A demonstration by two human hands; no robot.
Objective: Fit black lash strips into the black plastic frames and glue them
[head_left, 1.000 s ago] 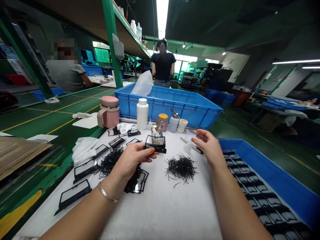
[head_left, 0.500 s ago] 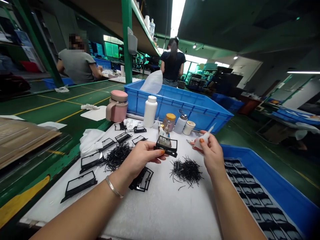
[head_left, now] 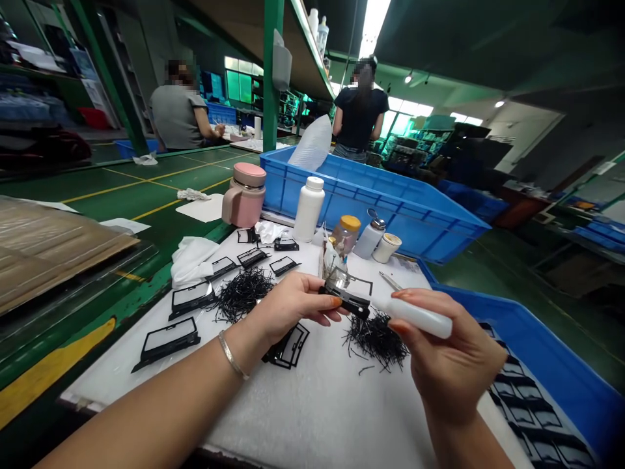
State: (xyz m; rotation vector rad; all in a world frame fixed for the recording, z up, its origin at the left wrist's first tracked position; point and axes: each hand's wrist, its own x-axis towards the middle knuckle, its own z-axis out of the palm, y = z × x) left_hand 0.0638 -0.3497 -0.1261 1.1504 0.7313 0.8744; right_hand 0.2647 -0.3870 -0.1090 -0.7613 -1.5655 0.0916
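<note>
Head cam: left hand (head_left: pixel 293 303) pinching a black plastic frame (head_left: pixel 343 298), right hand (head_left: pixel 452 352) wrapped around a white squeeze bottle (head_left: pixel 420 318).
Left hand's mostly closed, fingers and thumb gripping the frame, and the right's closed around the bottle, its narrow end just beside the frame. Loose black bristles (head_left: pixel 375 342) sit right below that frame, with a second pile (head_left: pixel 243 296) and more black frames (head_left: pixel 190 299) off to its left. Beyond it are a pink mug (head_left: pixel 244 195), a white plastic bottle (head_left: pixel 308 208) and a blue crate (head_left: pixel 381 208).

Black frame (head_left: pixel 344 301) partly behind left fingers (head_left: pixel 315 291), blue tray (head_left: pixel 540 345) cut off at right
</note>
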